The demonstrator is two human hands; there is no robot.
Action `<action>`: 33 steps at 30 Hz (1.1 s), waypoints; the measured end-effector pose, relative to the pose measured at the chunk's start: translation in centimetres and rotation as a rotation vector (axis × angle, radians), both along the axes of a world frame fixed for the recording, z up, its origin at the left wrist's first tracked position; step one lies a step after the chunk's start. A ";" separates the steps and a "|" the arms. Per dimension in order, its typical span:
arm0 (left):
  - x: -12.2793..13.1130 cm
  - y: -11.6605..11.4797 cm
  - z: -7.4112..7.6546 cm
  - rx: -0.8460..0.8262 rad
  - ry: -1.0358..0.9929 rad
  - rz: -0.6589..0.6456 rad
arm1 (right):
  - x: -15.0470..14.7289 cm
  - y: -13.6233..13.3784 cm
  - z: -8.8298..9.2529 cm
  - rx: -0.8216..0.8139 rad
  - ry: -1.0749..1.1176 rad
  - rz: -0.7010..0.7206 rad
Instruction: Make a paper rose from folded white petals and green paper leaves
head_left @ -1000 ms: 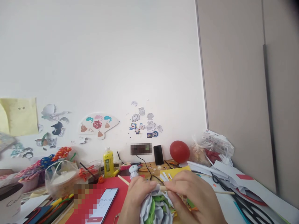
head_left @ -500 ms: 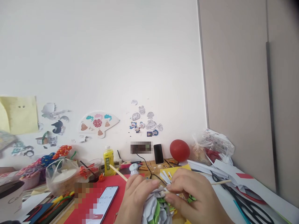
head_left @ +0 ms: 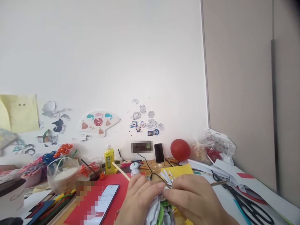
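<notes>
Just below the middle of the head view, my left hand [head_left: 142, 198] and my right hand [head_left: 193, 195] meet over a crumpled bundle of white and green paper [head_left: 160, 212]. My left fingers are closed along its upper left side. A pale wooden stick [head_left: 120, 170] slants up and left from behind that hand. My right thumb and fingers pinch the top of the bundle, close to the left fingertips. A thin stick end [head_left: 220, 183] pokes out to the right, behind my right hand. The bundle's lower part leaves the picture, and what lies between the fingertips is hidden.
A phone with a running timer [head_left: 105, 200] lies on red paper [head_left: 78, 211]. Yellow paper [head_left: 179, 170] with white strips lies beyond my hands. Black-handled scissors [head_left: 252, 206] rest at right. Along the wall stand a yellow bottle [head_left: 109, 159], another phone [head_left: 159, 153] and a red balloon [head_left: 180, 150].
My right fingers have closed in from the right onto the top of the paper bundle, nearer my left fingertips. The left stick has shifted slightly right. The view has tilted a little.
</notes>
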State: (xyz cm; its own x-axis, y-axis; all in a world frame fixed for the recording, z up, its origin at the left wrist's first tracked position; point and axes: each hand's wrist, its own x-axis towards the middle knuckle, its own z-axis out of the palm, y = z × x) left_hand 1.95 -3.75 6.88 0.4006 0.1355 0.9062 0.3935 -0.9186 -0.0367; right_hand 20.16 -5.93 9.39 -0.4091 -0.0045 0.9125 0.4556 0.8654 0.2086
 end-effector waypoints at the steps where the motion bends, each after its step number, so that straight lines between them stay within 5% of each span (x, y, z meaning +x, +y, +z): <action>1: 0.0 0.0 0.1 0.002 0.005 -0.003 | 0.2 0.0 0.1 -0.013 -0.018 0.002; 6: -0.2 0.0 0.3 0.015 0.020 0.012 | 0.7 -0.1 0.1 -0.133 -0.072 -0.054; 17: -0.1 0.2 -0.4 0.015 -0.007 0.120 | 0.1 0.4 -0.6 0.062 -0.025 -0.037; 33: 0.1 -0.4 0.2 0.047 0.012 0.099 | -0.5 0.2 -0.1 -0.009 0.068 0.037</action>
State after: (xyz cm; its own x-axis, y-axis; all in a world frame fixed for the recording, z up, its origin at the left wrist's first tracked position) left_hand 2.07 -4.15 7.07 0.3981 0.1326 0.9077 0.4811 -0.8727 -0.0835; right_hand 19.71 -5.70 9.32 -0.3457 -0.0104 0.9383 0.4359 0.8837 0.1704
